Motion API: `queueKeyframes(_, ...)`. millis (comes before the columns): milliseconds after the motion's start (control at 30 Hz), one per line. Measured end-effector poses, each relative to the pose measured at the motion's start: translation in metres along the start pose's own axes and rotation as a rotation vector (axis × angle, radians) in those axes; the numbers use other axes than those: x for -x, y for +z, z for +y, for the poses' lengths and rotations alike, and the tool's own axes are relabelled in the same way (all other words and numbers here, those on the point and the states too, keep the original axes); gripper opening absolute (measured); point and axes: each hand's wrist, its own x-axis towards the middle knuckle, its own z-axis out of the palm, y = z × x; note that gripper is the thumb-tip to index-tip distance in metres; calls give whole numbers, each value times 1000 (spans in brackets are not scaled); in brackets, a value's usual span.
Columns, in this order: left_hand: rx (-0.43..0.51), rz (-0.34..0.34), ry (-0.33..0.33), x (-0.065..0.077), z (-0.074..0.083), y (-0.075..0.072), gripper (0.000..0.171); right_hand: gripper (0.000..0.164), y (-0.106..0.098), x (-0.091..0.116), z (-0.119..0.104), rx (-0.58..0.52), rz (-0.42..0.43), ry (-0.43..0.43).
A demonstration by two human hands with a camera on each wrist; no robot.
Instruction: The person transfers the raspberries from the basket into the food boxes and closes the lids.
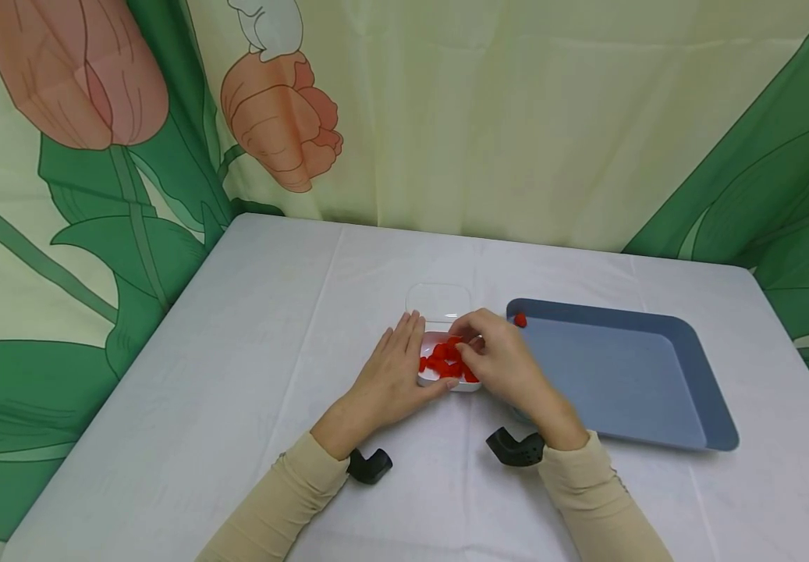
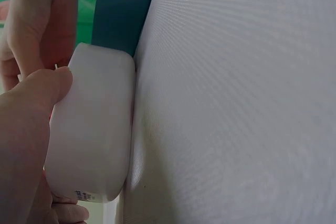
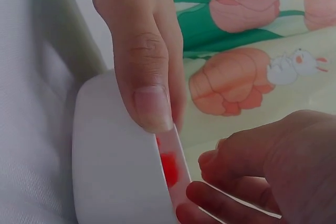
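Observation:
A small white box point(image 1: 450, 385) sits on the table with several red pieces point(image 1: 442, 359) inside; their kind is too small to tell. Its clear lid point(image 1: 438, 301) lies folded back on the far side. My left hand point(image 1: 395, 367) holds the box, fingers along the left side and thumb point(image 2: 55, 83) over the near rim. Above the box's right part is my right hand point(image 1: 498, 355), fingers bent down toward the pieces. In the right wrist view, the fingertips point(image 3: 209, 162) are apart, and no piece shows between them.
Just right of the box stands a blue-grey tray point(image 1: 681, 367) with one red piece point(image 1: 519, 320) in its far left corner. A white cloth covers the table point(image 1: 250, 312). Behind it hangs a printed curtain point(image 1: 502, 117). Black devices point(image 1: 370, 466) sit at both wrists.

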Motion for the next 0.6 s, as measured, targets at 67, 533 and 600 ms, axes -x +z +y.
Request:
queueKeyframes(67,-3,1,3,0,0,0,102,21,1,0,0,-9,1,-9)
queueKeyframes(533,-6,12,7,-1,0,2,102,18,-15,0,5,15,114,-22)
queueKeyframes(600,-6,12,5,-1,0,2,102,18,-18,1,6,20,136,-6)
